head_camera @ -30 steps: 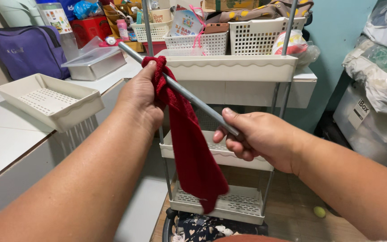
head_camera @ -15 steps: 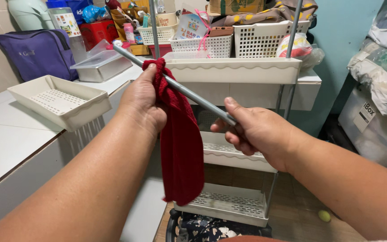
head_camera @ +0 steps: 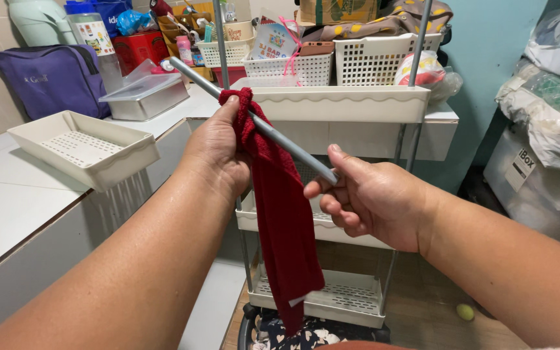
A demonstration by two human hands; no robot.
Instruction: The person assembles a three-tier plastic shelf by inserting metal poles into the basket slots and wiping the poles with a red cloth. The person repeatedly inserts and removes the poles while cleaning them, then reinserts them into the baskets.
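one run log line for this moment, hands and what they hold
left hand: red cloth wrapped on grey rod | right hand: grips rod's lower end | behind: cream shelf cart

Cloth (head_camera: 283, 214) dark red, plain knit, wrapped round pole (head_camera: 254, 120), which is plain grey. Cart (head_camera: 332, 104) behind the pole: cream trays, scalloped edge, perforated bases, grey uprights. Loose tray (head_camera: 82, 148) left of cart: same cream, slotted bottom. Bench (head_camera: 14, 207) under it white. Bag (head_camera: 46, 78) left of cart, purple with pale lettering. Lidded tin (head_camera: 144, 96) beside bag, silver. Baskets (head_camera: 377, 58) on cart top white lattice. Fabric (head_camera: 384, 23) above baskets brown with yellow dots. Wall (head_camera: 487, 65) right of cart teal. Ball (head_camera: 465, 312) on floor right of cart, yellow-green. Fabric (head_camera: 280, 330) below cart dark with small pale hearts.
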